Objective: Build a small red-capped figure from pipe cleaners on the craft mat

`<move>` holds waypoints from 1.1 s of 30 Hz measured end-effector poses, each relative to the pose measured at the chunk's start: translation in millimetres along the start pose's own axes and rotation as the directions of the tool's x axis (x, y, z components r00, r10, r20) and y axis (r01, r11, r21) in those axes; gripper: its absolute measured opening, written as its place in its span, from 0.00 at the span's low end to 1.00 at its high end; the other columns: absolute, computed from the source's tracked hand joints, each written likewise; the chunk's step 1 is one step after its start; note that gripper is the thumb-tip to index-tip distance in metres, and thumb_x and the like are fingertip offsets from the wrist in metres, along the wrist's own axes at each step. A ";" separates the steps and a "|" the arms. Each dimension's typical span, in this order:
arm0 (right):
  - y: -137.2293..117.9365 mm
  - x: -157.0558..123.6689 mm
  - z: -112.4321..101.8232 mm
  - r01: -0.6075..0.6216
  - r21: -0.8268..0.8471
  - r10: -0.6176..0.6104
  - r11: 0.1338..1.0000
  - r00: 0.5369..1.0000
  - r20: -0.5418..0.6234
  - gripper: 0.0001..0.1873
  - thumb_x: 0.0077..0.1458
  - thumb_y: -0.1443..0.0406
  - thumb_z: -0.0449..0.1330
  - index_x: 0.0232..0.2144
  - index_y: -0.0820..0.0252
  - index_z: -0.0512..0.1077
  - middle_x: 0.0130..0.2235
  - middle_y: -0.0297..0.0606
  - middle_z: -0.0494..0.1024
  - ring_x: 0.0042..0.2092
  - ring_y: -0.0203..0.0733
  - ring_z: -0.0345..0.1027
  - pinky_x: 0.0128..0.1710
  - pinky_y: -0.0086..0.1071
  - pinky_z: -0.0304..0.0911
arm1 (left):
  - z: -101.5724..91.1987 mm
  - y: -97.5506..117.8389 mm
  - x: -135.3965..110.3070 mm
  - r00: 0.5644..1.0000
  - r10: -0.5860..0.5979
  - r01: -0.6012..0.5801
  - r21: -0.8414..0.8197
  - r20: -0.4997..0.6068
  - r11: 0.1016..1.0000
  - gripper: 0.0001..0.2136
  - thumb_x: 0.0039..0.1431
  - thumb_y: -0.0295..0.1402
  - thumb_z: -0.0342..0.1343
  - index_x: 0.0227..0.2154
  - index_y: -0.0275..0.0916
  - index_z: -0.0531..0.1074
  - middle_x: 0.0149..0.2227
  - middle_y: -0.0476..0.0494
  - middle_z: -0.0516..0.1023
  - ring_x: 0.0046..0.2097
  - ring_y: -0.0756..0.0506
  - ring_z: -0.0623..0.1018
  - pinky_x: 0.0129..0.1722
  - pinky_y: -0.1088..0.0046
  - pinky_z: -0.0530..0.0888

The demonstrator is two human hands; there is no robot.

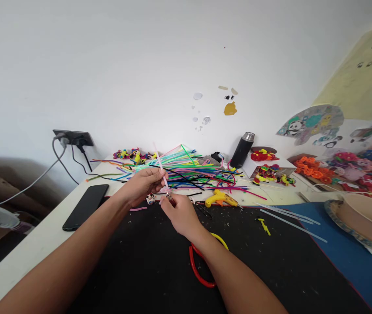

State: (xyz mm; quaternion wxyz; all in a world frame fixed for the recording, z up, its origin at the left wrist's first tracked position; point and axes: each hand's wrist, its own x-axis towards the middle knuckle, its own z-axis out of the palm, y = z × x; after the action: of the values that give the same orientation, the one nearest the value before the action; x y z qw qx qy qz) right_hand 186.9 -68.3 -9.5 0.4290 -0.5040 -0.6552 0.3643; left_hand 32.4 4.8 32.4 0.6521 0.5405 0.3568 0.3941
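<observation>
My left hand (pixel 151 181) pinches a pale pink pipe cleaner (pixel 159 161), which sticks up at a slant above the fingers. Just below and to its right, my right hand (pixel 180 213) is closed near the lower end of that strip. A small, partly metallic thing shows at its fingertips, too covered to name. Behind both hands lies a big heap of many-coloured pipe cleaners (pixel 186 168). Partly hidden by my right forearm, a glossy red and yellow loop (pixel 201 279) rests on the black mat (pixel 140 270).
A yellow glue gun (pixel 220 199) and clear glue sticks (pixel 293 222) lie right of my hands. A phone (pixel 86 207) is at left. A black flask (pixel 242 150) stands by the wall near small coloured figures (pixel 267 172). Cables (pixel 81 163) hang from a wall socket.
</observation>
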 end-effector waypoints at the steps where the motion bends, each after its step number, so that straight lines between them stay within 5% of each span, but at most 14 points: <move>1: 0.3 0.1 0.1 0.002 0.003 -0.002 1.000 1.000 0.000 0.21 0.61 0.55 0.54 0.20 0.56 0.56 0.20 0.28 0.59 0.25 0.35 0.50 0.27 0.32 0.41 | 0.0 -0.3 0.2 1.000 0.002 -0.002 -0.001 0.002 1.000 0.19 0.52 0.48 0.70 0.24 0.35 0.75 0.25 0.48 0.74 0.25 0.52 0.67 0.26 0.75 0.63; 33: 1.8 1.0 0.5 -0.023 -0.034 0.023 0.999 1.000 0.000 0.21 0.60 0.54 0.53 0.20 0.56 0.57 0.20 0.27 0.59 0.24 0.34 0.50 0.26 0.32 0.41 | 1.9 -2.9 1.1 0.999 0.038 -0.038 0.033 -0.014 0.999 0.22 0.49 0.51 0.72 0.24 0.35 0.77 0.24 0.48 0.75 0.25 0.53 0.66 0.25 0.78 0.62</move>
State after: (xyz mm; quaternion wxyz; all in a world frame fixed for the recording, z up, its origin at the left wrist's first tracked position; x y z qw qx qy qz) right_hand 186.9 -66.9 -11.1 0.4158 -0.5187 -0.6555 0.3582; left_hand 34.9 4.7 29.8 0.6329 0.5550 0.3577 0.4042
